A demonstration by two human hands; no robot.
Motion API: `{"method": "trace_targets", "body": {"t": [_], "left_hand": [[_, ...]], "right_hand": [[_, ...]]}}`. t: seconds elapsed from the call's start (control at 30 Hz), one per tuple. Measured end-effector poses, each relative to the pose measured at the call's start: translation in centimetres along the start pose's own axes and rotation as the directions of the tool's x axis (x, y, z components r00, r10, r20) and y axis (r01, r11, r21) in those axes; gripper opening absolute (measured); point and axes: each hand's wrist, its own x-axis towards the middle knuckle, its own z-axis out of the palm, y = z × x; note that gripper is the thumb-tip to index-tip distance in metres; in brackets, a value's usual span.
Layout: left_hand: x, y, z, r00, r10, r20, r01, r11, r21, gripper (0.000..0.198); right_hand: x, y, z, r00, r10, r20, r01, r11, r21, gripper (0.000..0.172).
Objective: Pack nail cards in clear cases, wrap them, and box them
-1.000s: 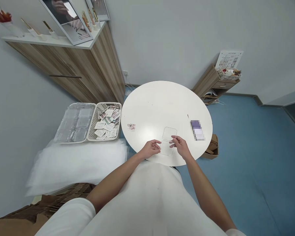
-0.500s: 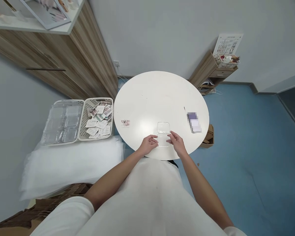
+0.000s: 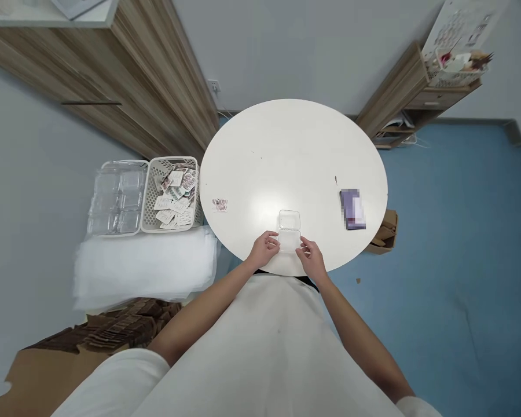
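A small clear plastic clamshell box lies on the white oval table near its front edge, its lid folded back away from me. My left hand grips the left side of the box, with the fingertips against its edge. On the opposite side, my right hand has its thumb and fingers at the right edge. No contents can be made out in the box. To the left on the table lies a small set of pinkish press-on nails.
Purple and white packets lie at the table's right. On the left stand a basket of printed cards and a basket of clear boxes, with white plastic sheets in front. A cardboard box stands on the floor.
My view has shifted, so the table sits larger and higher in the picture. Both hands stay at the box's sides; the right fingers sit slightly lower along its edge.
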Motion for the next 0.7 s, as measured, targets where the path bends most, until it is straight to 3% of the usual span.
{"method": "trace_targets", "body": {"t": [0.2,0.33,0.7], "left_hand": [[1.2,-0.7,0.9,0.994,-0.093,-0.059,0.101,0.983,0.154,0.036],[1.9,-1.2,1.6,0.990,-0.093,-0.105,0.114,0.969,0.220,0.036],[2.1,-1.1,3.1,0.982,-0.110,-0.157,0.166,0.896,0.411,0.056]], "right_hand": [[1.4,1.4,-0.3,0.997,0.005,0.083,0.006,0.991,-0.132,0.047],[2.3,2.7,-0.1,0.994,-0.014,0.111,0.035,0.981,-0.190,0.049],[3.2,4.0,0.2,0.986,0.004,0.166,0.022,0.987,-0.156,0.057]]}}
